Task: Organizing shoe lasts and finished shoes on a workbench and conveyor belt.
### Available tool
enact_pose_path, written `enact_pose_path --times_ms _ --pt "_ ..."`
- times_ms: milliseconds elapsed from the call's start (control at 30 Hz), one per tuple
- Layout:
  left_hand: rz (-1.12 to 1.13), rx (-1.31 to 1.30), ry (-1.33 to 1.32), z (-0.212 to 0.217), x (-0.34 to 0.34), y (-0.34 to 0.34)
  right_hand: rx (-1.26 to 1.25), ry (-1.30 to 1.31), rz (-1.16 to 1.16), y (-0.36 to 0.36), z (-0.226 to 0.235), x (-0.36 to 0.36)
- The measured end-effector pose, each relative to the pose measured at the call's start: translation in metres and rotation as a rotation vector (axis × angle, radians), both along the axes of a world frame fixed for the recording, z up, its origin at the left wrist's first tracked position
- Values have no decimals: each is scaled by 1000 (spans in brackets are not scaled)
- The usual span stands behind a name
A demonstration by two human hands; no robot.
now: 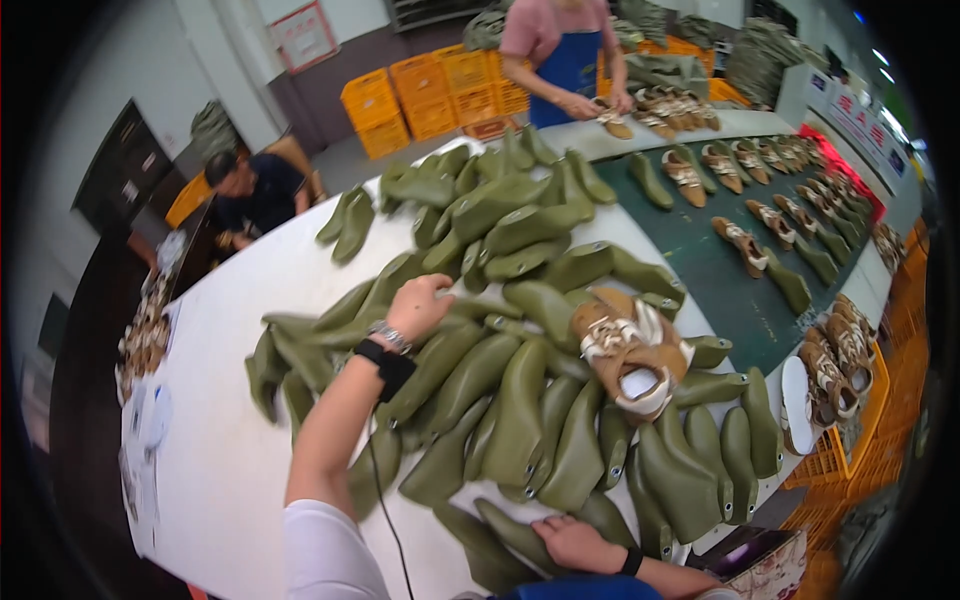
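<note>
A heap of olive-green shoe lasts (pixel 515 410) covers much of the white table (pixel 240 330). My left hand (pixel 418 308), with a watch and a black wristband, reaches into the middle of the heap. Its fingers are curled down among the lasts; what they hold, if anything, is hidden. Close to my body, my right hand (pixel 582 545) grips a green shoe last (pixel 515 532) lying at the table's near side. Brown and cream lace-up shoes (pixel 632 355) rest on top of the heap, right of my left hand.
A green conveyor belt (pixel 700 250) on the right carries rows of shoes and lasts. Across the table, a person in a blue apron (pixel 568 75) handles a shoe; another person (pixel 255 190) sits at left. Orange crates (pixel 430 90) stand behind. A thin black cable (pixel 385 490) crosses the table.
</note>
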State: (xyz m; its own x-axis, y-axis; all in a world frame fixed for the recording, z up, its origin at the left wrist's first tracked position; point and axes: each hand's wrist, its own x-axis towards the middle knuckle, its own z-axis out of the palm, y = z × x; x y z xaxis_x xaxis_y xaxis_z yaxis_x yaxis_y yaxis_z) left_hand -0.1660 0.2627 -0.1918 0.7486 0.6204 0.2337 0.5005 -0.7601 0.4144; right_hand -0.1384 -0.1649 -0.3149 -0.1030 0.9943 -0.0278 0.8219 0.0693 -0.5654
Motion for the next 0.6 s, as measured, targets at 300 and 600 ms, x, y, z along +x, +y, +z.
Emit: enact_pose_path --times_ms 300,600 --pt "260 -415 257 -102 -317 -131 -33 -92 119 26 22 -4" --pt "495 -462 510 -110 -326 -216 -483 -71 51 40 20 -29"
